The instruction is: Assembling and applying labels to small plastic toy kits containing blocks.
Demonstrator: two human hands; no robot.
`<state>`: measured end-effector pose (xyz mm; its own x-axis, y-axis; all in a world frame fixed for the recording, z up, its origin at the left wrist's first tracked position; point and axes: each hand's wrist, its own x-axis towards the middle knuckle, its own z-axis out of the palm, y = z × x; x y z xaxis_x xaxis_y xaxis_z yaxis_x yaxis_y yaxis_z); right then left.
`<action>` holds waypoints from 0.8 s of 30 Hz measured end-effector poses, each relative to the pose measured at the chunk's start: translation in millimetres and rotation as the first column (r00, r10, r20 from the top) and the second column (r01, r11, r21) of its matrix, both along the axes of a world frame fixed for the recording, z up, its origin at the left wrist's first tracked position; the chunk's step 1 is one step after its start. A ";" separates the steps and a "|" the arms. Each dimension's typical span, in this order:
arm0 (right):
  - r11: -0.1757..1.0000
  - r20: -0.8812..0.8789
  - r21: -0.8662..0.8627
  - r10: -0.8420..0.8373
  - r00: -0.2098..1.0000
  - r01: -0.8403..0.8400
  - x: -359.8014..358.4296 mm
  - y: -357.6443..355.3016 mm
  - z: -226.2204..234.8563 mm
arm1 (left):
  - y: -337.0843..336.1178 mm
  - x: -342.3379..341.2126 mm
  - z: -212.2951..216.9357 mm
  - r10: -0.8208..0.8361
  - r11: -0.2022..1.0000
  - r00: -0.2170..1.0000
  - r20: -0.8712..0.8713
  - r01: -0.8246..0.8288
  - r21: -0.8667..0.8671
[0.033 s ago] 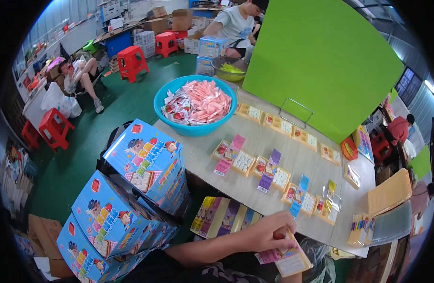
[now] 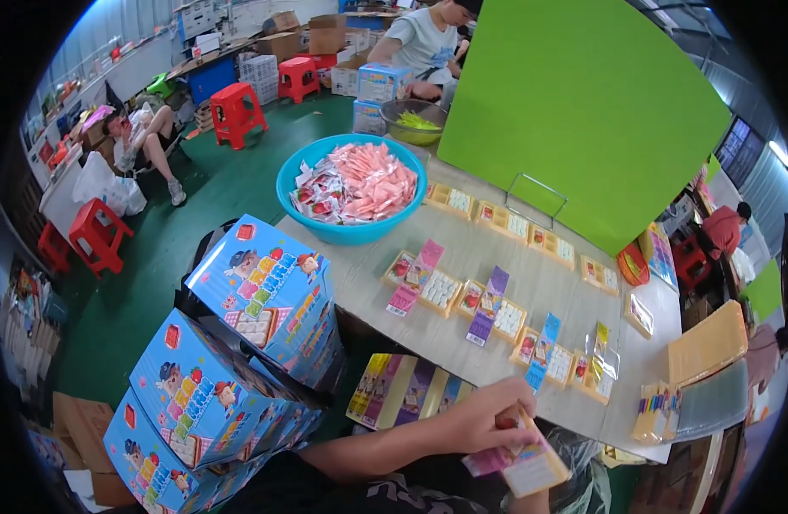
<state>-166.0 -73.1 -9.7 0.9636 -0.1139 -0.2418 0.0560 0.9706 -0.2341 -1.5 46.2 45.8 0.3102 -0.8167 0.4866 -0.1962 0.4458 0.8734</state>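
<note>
My left hand (image 2: 488, 417) reaches in from the lower left, fingers closed on a small tray pack (image 2: 535, 470) near the table's front edge. A strawberry picture shows on the pack, with pale pieces at its lower end. A pink card sleeve (image 2: 490, 460) lies across it. Below the pack only a little of my right hand (image 2: 531, 502) shows; its fingers are hidden. On the table beyond stand similar trays with white pieces, crossed by a pink card (image 2: 415, 277), a purple card (image 2: 488, 307), a blue card (image 2: 542, 352) and a yellow card (image 2: 599, 351).
A blue basin (image 2: 291, 206) heaped with sachets stands at the table's far left. Stacked blue printed boxes (image 2: 257, 283) rise on my left. A green panel (image 2: 574, 111) borders the far side. Yellow trays (image 2: 707, 347) stand at right. Another person (image 2: 420, 43) works beyond.
The pack and pink card in my left hand have shifted and tilted slightly. Everything else looks the same apart from a small shift of the whole view.
</note>
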 end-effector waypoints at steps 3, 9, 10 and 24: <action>0.675 0.015 -0.730 -0.136 0.991 0.104 -2.8 15.2 15.5 | 0.3 3.1 -3.1 0.145 0.988 0.989 -0.018 -0.146 -0.056; 0.389 0.099 -0.916 -0.018 0.995 0.098 -10.5 19.3 15.3 | 2.3 12.4 0.4 0.368 0.924 0.895 -0.252 -0.383 -0.012; 0.368 0.144 -0.921 0.013 0.989 0.129 -8.6 22.0 17.4 | 1.9 13.7 0.9 0.446 0.885 0.863 -0.237 -0.465 -0.028; -0.216 0.089 -0.975 -0.557 0.826 -0.041 -15.4 -0.5 -34.9 | 4.2 -6.4 10.1 0.300 0.954 0.891 -0.340 -0.284 0.096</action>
